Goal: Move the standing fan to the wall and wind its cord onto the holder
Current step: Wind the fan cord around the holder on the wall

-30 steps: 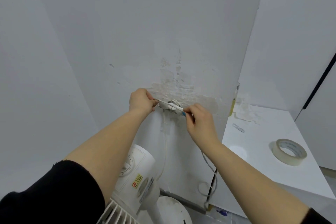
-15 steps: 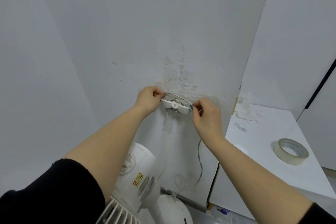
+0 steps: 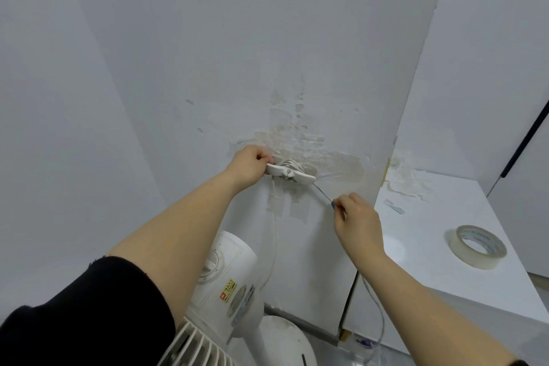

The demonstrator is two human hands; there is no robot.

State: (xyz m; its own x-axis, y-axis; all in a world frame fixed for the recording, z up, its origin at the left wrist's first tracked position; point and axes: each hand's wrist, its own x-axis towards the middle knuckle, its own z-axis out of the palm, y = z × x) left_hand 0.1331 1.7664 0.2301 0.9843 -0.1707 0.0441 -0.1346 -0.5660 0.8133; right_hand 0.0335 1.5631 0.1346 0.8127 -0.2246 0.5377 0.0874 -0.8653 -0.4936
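**Listener:** Where is the fan, and where are your hands?

**Me:** The white plastic standing fan (image 3: 228,285) is right below me, close against the scuffed pale wall (image 3: 208,53); its round base (image 3: 285,342) sits on the floor by the skirting. On the wall, the white flat cleat-shaped cord holder (image 3: 289,174) carries a few turns of the thin white cord (image 3: 274,235) already. My left hand (image 3: 249,165) has its grip closed on the holder's left tip, steadying it; my right hand (image 3: 356,217) is lower and to the right, fingers pinched tight on the cord, which runs taut up to the holder's right tip.

**Listener:** How would you wind it well?

**Me:** I judge the job partly done; slack hangs below my right hand toward the floor. I would keep the line taut, lay each turn snug beside the one before it, and brace the holder so it does not pull off the flaking paint.

**Listener:** And your arms?

**Me:** Both reach forward, forearms bare; the left is raised higher, wrist bent inward; the right angles up from the lower right, beside a white worktop (image 3: 430,232) holding a roll of pale tape (image 3: 476,246).
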